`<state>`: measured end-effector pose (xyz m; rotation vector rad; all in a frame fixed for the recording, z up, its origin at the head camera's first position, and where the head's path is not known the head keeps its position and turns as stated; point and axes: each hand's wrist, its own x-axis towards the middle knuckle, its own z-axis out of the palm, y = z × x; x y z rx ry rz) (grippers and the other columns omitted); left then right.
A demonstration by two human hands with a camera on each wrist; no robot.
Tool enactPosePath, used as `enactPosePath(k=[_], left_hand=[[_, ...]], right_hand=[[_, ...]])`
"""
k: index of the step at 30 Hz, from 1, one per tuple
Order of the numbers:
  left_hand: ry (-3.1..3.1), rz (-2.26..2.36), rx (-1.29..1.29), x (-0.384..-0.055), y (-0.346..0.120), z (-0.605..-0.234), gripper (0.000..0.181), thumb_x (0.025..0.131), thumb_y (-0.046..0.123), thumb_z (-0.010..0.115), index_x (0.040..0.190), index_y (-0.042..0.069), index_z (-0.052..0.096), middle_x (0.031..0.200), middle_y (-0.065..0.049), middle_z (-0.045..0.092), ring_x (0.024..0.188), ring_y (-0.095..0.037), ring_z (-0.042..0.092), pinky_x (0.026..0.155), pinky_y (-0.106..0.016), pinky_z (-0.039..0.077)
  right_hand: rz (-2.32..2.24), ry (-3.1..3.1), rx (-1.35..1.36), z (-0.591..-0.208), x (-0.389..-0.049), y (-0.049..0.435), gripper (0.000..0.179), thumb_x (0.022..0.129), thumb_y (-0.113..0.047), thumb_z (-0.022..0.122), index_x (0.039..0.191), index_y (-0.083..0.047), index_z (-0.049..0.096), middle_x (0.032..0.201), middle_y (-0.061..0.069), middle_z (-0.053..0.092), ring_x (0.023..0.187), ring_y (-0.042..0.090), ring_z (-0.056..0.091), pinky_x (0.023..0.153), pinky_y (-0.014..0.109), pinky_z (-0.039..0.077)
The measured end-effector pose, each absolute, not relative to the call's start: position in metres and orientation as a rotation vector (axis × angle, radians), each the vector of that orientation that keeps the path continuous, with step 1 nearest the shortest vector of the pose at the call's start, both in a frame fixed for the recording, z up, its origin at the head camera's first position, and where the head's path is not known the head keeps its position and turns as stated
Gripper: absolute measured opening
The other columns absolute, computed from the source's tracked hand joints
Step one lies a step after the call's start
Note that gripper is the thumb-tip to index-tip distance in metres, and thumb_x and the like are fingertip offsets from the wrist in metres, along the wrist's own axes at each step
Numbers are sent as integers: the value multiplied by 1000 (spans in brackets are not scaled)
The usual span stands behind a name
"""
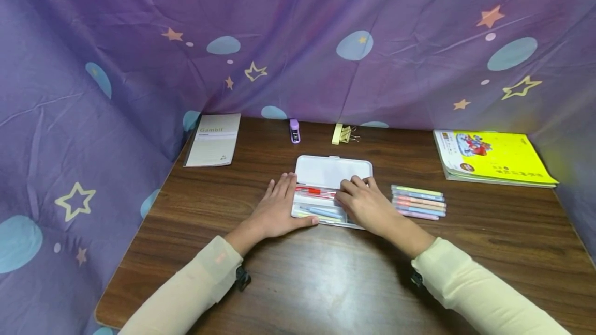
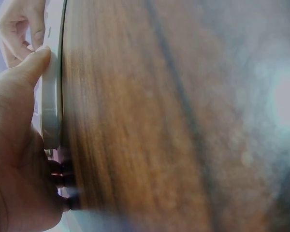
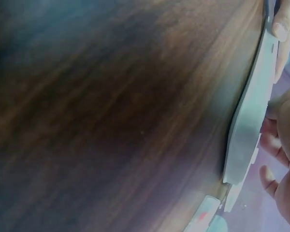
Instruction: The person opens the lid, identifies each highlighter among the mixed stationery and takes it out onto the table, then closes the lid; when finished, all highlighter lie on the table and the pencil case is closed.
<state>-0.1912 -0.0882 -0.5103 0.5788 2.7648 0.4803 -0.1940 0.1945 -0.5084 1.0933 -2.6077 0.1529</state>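
A white pencil case [image 1: 328, 199] lies open on the table, its lid [image 1: 321, 169] folded back. Red pens [image 1: 309, 191] lie in its rear part, with pale blue and yellow pens [image 1: 321, 213] nearer the front. My left hand [image 1: 279, 211] rests at the case's left end, fingers straight along the side, thumb [image 2: 37, 62] at the front edge. My right hand [image 1: 365, 204] is over the right part of the case, its fingers [image 3: 275, 147] bent down toward the inside. I cannot tell whether they hold anything. Beside this hand lies a row of pastel pens [image 1: 419, 202].
A grey notebook [image 1: 213, 141] lies at the back left of the wooden table [image 1: 298, 283]. Along the back stand a purple stapler [image 1: 295, 131] and a yellow binder clip [image 1: 345, 134]. Yellow books [image 1: 498, 158] are stacked at right. A purple curtain [image 1: 298, 30] hangs behind.
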Motion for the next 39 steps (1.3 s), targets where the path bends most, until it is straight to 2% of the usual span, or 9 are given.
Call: enactPosePath(k=[6, 23, 39], left_hand=[[2769, 480, 584, -192, -88, -511, 131, 95, 88, 57, 178, 3, 0, 188, -18, 5, 176, -31, 0, 143, -51, 1], [2780, 484, 602, -192, -88, -511, 130, 95, 87, 58, 177, 2, 3, 187, -19, 7, 176, -34, 2, 143, -52, 1], [2782, 454, 604, -192, -88, -511, 132, 95, 89, 55, 177, 2, 1, 187, -18, 6, 176, -33, 2, 143, -52, 1]], right_hand=[[151, -2656, 1056, -506, -195, 191, 7, 104, -22, 78, 106, -16, 79, 105, 1, 66, 99, 25, 59, 85, 50, 52], [106, -2678, 1029, -500, -198, 190, 12, 102, -24, 81, 97, -13, 78, 100, 2, 66, 98, 28, 60, 85, 51, 53], [161, -2419, 1106, -501, -197, 209, 15, 93, -22, 88, 94, -11, 77, 94, 2, 64, 88, 27, 59, 77, 46, 50]])
